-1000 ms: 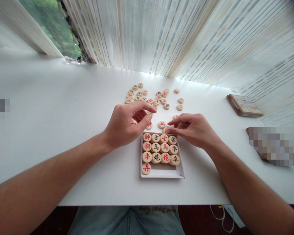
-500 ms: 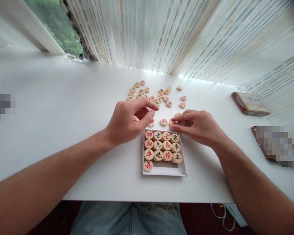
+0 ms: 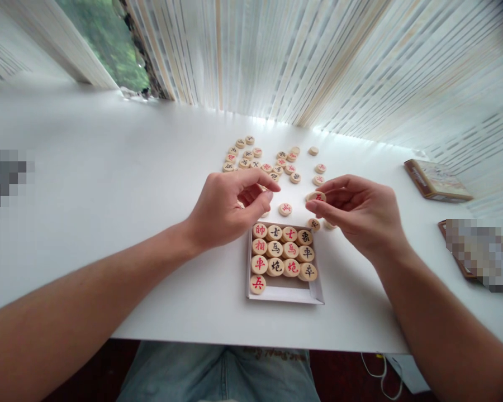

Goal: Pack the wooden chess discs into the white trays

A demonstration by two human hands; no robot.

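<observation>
A shallow white box (image 3: 317, 288) on the white table (image 3: 109, 184) holds several round wooden chess pieces (image 3: 283, 250) with red or black characters. My right hand (image 3: 356, 215) hovers just beyond the box's far right corner and pinches one red-marked piece (image 3: 316, 196) between thumb and fingers. My left hand (image 3: 228, 206) is curled beyond the box's far left corner, thumb meeting the fingertips; what it holds, if anything, is hidden. One loose piece (image 3: 285, 209) lies between the hands. Several more loose pieces (image 3: 268, 162) are scattered farther back.
A brown box lid (image 3: 436, 180) lies at the right of the table. A blurred-out object (image 3: 478, 254) sits nearer on the right. Striped curtains (image 3: 318, 61) hang behind the table. A white cable (image 3: 377, 371) dangles below the front edge.
My right hand has lifted a red-marked piece off the table and risen above the box's far right corner. My left hand has stayed curled in the same place.
</observation>
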